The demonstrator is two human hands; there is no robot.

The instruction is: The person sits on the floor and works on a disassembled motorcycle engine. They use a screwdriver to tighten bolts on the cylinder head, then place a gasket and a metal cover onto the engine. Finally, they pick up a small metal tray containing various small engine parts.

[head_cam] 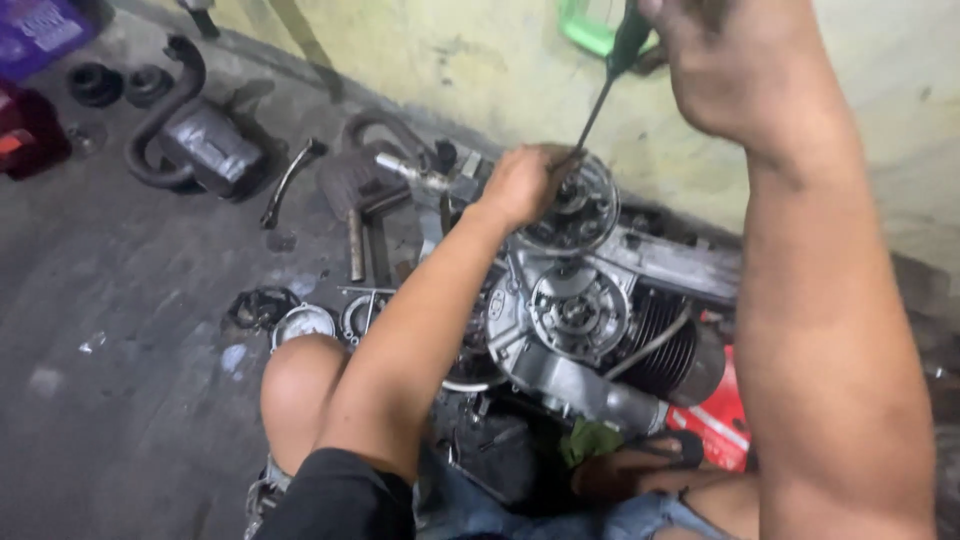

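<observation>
Right hand point(735, 65) fisted round the green-handled screwdriver point(610, 75) — tip down at the round grey metal flywheel disc point(578, 208). Left hand point(520, 185) clamps that disc's rim, atop the grey engine block point(590, 330).

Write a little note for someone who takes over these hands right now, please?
Right hand: raised high, gripping a green-handled screwdriver with its tip down at the round plate.
Left hand: holding that plate by its near edge, above the engine.
The engine lies on the floor by the wall, between the knees; its finned cylinder points right. An exhaust pipe and loose parts lie to the left.
Done: plate off the engine and held up.
Left: the screwdriver tip is at the plate's centre; whatever it works on is hidden.
</observation>
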